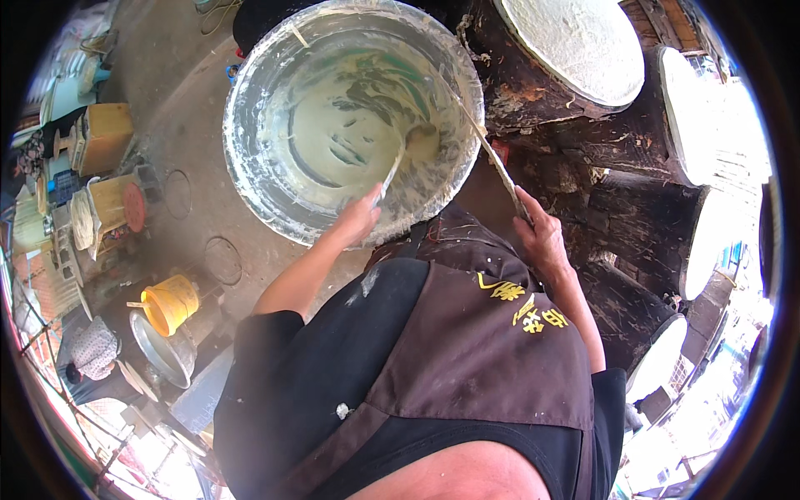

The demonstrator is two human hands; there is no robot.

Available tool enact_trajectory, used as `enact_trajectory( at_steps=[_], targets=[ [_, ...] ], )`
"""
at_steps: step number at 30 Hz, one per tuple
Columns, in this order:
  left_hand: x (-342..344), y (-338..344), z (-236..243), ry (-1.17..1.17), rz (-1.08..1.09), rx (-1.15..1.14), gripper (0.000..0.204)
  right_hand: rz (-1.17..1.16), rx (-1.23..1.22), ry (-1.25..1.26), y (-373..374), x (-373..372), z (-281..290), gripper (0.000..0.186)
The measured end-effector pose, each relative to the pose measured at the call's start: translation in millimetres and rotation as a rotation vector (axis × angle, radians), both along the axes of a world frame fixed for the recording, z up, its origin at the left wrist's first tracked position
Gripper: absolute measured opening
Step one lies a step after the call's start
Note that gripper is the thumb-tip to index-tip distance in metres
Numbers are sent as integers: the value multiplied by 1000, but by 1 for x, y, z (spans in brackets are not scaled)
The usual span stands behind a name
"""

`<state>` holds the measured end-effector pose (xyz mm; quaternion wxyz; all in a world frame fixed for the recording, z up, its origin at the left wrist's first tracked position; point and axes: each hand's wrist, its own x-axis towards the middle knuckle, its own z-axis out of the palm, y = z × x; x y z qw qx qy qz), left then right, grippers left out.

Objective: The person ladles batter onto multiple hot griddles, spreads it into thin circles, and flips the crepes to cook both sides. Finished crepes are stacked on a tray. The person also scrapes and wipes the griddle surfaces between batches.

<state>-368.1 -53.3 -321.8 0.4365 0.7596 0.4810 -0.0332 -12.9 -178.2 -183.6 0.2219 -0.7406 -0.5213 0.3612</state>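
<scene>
Plainly | basin [254, 158]: round, white-crusted | paste [360, 137]: pale, swirled, dark-streaked

The large basin's [262, 108] wall looks like dull metal, its rim roughly crusted; the paste [333, 142] inside has a wet, glossy skin. The long stick [500, 167] looks like matt wood, and the shorter stick [392, 172] is paste-smeared. Apron [492, 375] and T-shirt [317, 367] are matt cloth. The barrel [521, 92] appears rough wood, its top [575, 46] grainy. The bucket [171, 306] is smooth plastic.
</scene>
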Motion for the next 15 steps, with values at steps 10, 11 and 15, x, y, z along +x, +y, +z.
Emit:
enact_trajectory(
  at_steps=[10,11,15],
  targets=[
    [-28,-28,27,93,310,-155,55,151,-128,-277,49,1,-5,46],
    [-27,-32,23,35,293,-285,56,159,-183,-333,56,-3,-2,44],
    [9,0,88,24,290,-542,58,256,-184,-401,95,-11,-1,37]
  ],
)
